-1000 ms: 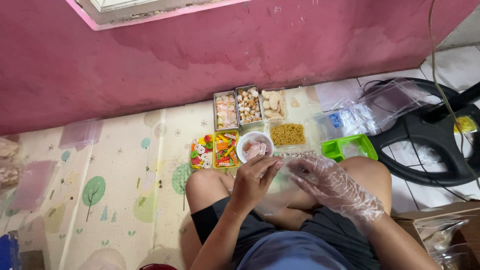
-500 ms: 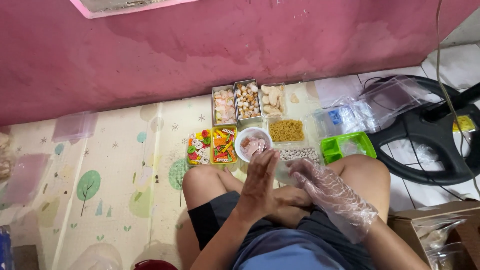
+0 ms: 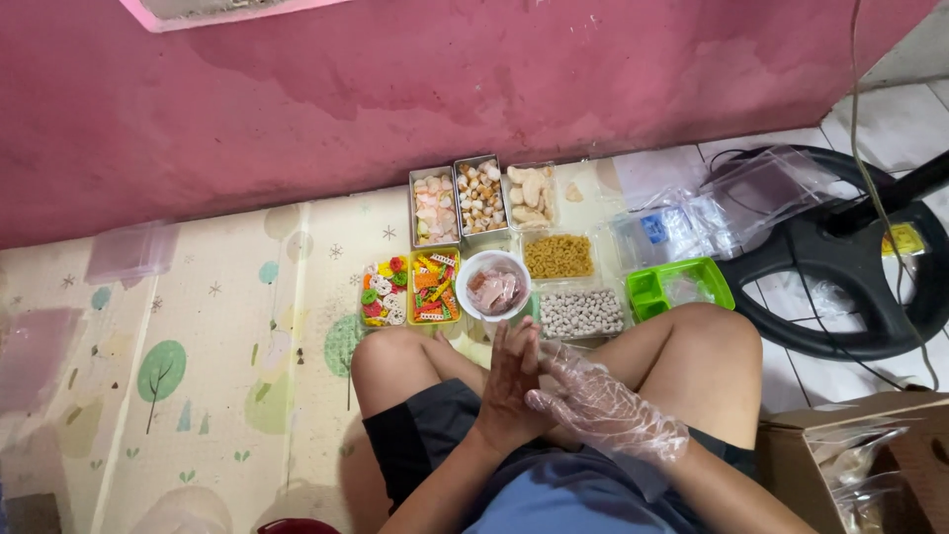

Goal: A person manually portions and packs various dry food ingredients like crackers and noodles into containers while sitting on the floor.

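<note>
Nearest, seated cross-legged on a patterned play mat [image 3: 198, 396], bare knees spread to either side. Left hand [image 3: 512, 381] bare, fingers straight and pressed flat, grasping nothing, palm laid against the right hand [image 3: 593, 405]. Right hand sheathed in a clear plastic glove [image 3: 618, 420], fingers loosely extended and released, fingertips meeting the left palm just above the lap. At lower right, an open cardboard box [image 3: 791, 445] holding clear bags.

Just beyond the fingertips, a white bowl [image 3: 467, 282] of pinkish pieces, resting on the mat between the knees. Left of it, a yellow tray [image 3: 433, 289] of multicoloured snacks and a second tray of coloured wheel shapes [image 3: 384, 293]. Right of the bowl, a clear tub of pale round balls [image 3: 583, 312], then a green divided tray [image 3: 647, 289].

Farther back, a tub of yellow crumbs [image 3: 558, 255], two metal tins [image 3: 459, 203] of mixed crackers and a clear tub of pale chips [image 3: 532, 196]. Clear plastic bags [image 3: 692, 218] to the right, overlapping a black fan base [image 3: 850, 267]. Behind everything, a pink wall [image 3: 445, 89].
</note>
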